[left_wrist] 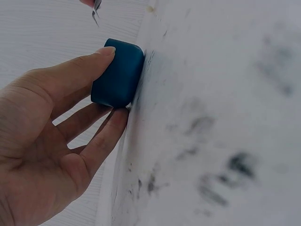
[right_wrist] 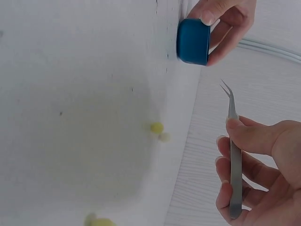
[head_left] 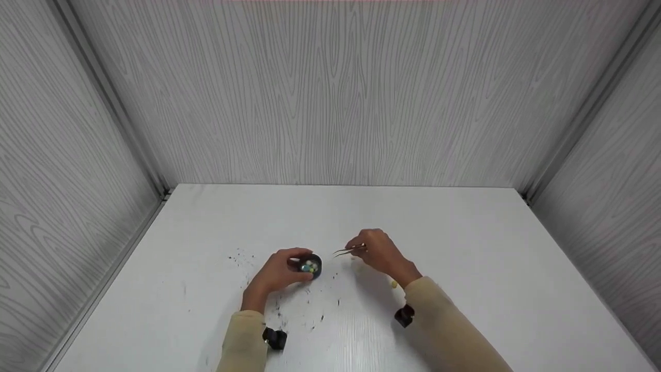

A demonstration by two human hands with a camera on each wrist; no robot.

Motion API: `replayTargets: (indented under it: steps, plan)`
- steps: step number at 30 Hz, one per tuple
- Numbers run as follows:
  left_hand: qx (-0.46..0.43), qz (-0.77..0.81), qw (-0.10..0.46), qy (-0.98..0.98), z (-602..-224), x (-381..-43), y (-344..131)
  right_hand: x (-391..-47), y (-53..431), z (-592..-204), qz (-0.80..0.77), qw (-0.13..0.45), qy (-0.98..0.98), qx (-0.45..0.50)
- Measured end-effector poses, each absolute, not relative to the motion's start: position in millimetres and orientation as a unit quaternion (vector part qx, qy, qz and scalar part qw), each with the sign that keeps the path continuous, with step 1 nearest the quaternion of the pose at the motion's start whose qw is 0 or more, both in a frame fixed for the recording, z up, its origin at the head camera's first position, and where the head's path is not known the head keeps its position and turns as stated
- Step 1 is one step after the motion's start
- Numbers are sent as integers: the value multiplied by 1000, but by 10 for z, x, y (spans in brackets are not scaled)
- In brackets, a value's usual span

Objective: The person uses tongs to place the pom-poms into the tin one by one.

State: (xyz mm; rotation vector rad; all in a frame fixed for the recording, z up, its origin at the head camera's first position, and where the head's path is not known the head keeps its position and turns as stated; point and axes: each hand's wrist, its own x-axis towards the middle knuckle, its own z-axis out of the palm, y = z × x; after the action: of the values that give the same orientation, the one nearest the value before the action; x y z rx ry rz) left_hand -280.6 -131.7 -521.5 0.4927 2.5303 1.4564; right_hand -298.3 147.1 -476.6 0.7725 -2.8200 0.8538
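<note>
My left hand [head_left: 276, 271] grips a small blue cup [left_wrist: 123, 73] between thumb and fingers, low at the table surface. In the head view its mouth faces up, and several small balls [head_left: 310, 266], white, yellow and blue-green, lie inside. To the right of the cup, my right hand [head_left: 382, 252] holds a pair of silver tweezers [right_wrist: 236, 174]. Their bent tips point toward the cup and stand slightly apart, with nothing between them. On the table below the right hand lie a yellow ball [right_wrist: 157, 127] and a pale ball [right_wrist: 164, 137], side by side.
Another yellow ball [right_wrist: 102, 222] shows at the bottom edge of the right wrist view. Dark smudges [left_wrist: 242, 165] and specks mark the white table [head_left: 439, 222]. Grey wood-grain panels [head_left: 330, 93] stand behind it and at both sides.
</note>
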Motion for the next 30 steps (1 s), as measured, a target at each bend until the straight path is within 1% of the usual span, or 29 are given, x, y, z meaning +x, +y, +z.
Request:
replayTargets:
  steps: [14, 23, 30]
  plan:
    - [171, 490, 95, 849, -5218, -2812, -1352, -2978, 1809, -4790, 268, 22, -932, 244]
    - [172, 491, 96, 849, -5220, -2821, -1360, -2959, 1920, -4820, 263, 11, -931, 253]
    - [168, 490, 95, 850, -5215, -2820, -1358, -2956, 1945, -4852, 260, -4, -937, 231]
